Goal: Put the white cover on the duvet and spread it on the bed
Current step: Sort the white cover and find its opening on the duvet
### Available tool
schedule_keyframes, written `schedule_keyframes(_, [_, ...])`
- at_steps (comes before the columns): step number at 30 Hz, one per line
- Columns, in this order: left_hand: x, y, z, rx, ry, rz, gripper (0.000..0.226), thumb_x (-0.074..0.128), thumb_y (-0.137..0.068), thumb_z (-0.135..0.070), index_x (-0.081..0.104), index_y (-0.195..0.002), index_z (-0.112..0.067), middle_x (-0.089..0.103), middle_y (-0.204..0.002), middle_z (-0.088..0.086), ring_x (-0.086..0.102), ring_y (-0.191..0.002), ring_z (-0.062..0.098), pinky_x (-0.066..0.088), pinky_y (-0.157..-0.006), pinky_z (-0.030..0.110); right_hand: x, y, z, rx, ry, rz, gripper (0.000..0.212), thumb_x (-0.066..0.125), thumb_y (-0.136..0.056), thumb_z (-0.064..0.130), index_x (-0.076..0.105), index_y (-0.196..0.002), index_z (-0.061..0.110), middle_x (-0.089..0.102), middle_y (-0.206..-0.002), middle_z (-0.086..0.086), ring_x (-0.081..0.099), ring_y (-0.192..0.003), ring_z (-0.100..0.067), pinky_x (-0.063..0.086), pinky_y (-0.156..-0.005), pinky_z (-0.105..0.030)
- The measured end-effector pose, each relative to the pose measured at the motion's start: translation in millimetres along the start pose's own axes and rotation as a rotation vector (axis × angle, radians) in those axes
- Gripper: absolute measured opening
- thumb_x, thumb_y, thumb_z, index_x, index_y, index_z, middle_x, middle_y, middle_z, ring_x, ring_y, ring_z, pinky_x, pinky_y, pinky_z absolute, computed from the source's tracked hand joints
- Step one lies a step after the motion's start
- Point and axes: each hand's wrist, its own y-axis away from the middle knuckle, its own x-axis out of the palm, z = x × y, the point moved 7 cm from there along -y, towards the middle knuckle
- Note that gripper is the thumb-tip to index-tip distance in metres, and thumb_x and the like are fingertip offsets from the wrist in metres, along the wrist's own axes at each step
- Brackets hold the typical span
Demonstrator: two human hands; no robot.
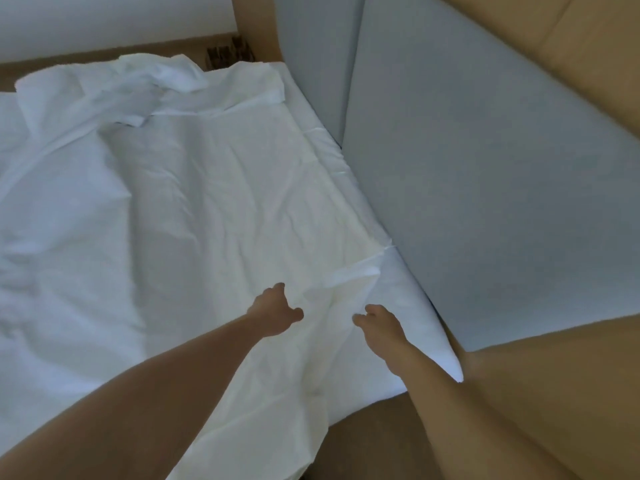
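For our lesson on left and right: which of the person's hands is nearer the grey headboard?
Right. The right hand is just left of the headboard; the left hand is further left over the duvet.
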Motion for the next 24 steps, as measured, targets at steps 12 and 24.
schedule_keyframes(12, [44.2,-9.2,-37.0,0.001,-0.170,-0.167,0.084,0.067,-0.084,-0.044,0.025,-0.154,-0.022,0.038,-0.146,0.005,0.035,-0.136,0.025,0.039,-0.106,0.037,-0.9,-59.8,-6.7,0.083,-0.100,0.112,0.056,0.056,-0.096,0.039,0.043,-0.144,0.015,0.049,-0.138,-0.007,0.051,-0.121,-0.026,0.050,-0.097,-0.040])
schedule_keyframes(24, [84.1,20.5,-71.5,0.232,-0.106,0.128,0.058,0.048,-0.092,-0.023,0.040,-0.147,-0.037,0.061,-0.081,-0.005,0.055,-0.080,0.017,0.041,-0.074,0.027,-5.2,-61.2,1.4,0.048,-0.152,0.196,0.032,0.062,-0.093,0.039,0.060,-0.100,0.008,0.063,-0.097,-0.008,0.060,-0.079,-0.022,0.057,-0.074,-0.040])
